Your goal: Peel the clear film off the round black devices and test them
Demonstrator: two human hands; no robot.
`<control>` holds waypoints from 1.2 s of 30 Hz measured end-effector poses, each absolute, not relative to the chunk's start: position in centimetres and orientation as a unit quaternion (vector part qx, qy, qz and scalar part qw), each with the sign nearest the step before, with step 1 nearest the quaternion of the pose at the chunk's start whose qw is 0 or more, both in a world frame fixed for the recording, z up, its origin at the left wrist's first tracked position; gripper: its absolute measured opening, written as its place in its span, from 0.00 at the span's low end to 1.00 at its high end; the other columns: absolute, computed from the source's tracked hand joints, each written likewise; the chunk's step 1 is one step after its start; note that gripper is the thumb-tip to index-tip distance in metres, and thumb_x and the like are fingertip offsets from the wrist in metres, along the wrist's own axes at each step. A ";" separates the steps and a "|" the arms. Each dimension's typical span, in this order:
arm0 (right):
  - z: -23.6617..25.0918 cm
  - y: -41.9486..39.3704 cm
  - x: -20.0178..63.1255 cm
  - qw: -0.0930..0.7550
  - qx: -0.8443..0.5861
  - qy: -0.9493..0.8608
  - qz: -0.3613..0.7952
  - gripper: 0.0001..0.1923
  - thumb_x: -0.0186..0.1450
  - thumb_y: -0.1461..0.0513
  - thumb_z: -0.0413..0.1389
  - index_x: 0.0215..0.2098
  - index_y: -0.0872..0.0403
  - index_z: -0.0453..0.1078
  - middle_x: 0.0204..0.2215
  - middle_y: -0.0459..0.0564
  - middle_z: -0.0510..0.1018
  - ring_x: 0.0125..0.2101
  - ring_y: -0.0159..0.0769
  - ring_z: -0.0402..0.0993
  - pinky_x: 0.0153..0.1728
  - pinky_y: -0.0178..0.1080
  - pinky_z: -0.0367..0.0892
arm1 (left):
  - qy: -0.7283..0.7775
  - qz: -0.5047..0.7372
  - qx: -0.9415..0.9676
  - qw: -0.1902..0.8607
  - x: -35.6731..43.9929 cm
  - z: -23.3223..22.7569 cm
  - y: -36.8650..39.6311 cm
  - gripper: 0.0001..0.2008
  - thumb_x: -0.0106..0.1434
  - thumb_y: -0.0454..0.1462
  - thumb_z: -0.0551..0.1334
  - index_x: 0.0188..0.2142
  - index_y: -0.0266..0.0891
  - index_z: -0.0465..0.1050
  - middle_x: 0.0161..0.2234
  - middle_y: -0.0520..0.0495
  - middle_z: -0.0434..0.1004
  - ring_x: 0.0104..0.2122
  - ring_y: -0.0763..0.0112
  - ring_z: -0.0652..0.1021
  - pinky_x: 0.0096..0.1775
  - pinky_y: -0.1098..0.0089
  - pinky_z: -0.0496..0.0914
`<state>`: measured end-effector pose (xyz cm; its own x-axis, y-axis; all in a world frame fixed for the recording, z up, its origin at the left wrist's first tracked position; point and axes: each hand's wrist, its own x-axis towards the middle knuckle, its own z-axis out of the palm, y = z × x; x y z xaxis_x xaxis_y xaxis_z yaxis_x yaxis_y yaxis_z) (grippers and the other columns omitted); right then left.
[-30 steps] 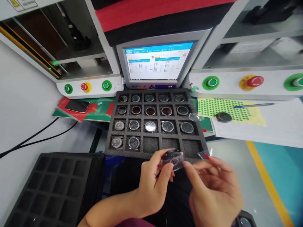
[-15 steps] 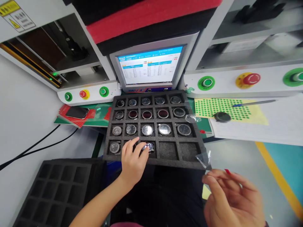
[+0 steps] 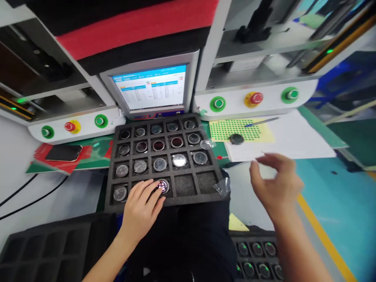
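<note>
Since half a second back, your right hand (image 3: 274,184) has swung up and out toward the paper (image 3: 293,137), fingers loosely spread and holding nothing, and the clear film scrap (image 3: 222,187) it was pinching now sits at the tray's (image 3: 173,196) front right corner. Your left hand (image 3: 141,209) stays down on the foam tray, fingertips pressing the round watch case (image 3: 163,186) into the third pocket of the front row. It lies flat, face up, and being round it has no real long axis.
</note>
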<state>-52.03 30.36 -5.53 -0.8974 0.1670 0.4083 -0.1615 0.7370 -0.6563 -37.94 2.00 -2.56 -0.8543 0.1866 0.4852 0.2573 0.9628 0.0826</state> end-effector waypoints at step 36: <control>0.5 23.3 -40.4 0.046 0.167 -0.611 0.772 0.23 0.61 0.69 0.61 0.53 0.50 0.66 0.39 0.50 0.80 0.40 0.34 0.79 0.42 0.34 0.77 | -0.578 -0.804 0.129 -0.047 -37.4 1.4 10.2 0.12 0.59 0.42 0.68 0.34 0.33 0.76 0.25 0.48 0.75 0.22 0.77 0.73 0.25 0.77 0.68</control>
<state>-40.45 23.29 0.46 -0.9402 -0.1323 0.3137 -0.2750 -0.2481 -0.9289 -37.42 10.16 1.38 -0.9622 -0.0749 -0.2620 -0.2246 -0.3264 0.9182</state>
